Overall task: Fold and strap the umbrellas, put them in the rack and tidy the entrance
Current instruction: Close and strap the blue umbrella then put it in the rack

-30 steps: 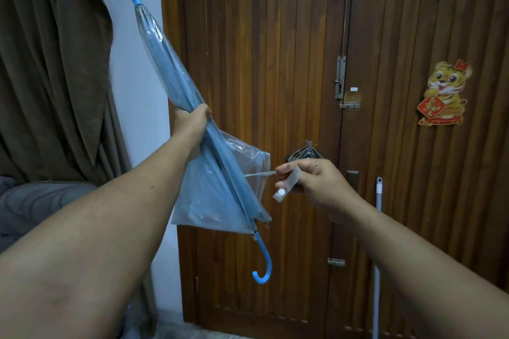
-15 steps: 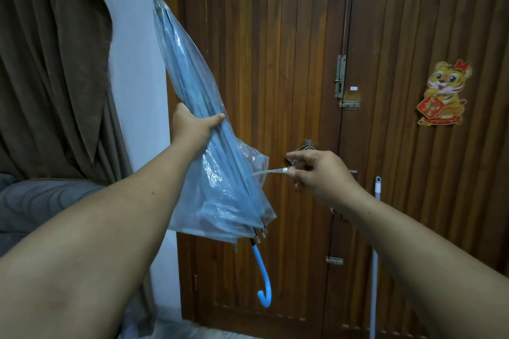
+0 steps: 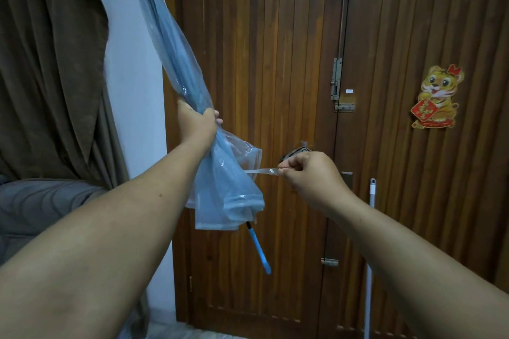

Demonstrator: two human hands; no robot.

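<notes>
Left hand (image 3: pixel 197 125) clenched round the folded clear-blue umbrella (image 3: pixel 176 58), held tilted in front of the wooden door (image 3: pixel 275 63), tip up-left, handle down. Right hand (image 3: pixel 308 176) pinches the umbrella's strap (image 3: pixel 260 171), pulled taut rightward; snap possibly at fingertips. Tiger sticker (image 3: pixel 436 96) on door's right side.

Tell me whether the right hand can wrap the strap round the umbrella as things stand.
Probably yes. The right hand pinches the strap pulled out taut beside the umbrella, and nothing stands between them. The left hand grips the canopy higher up, leaving the loose lower folds free.
</notes>
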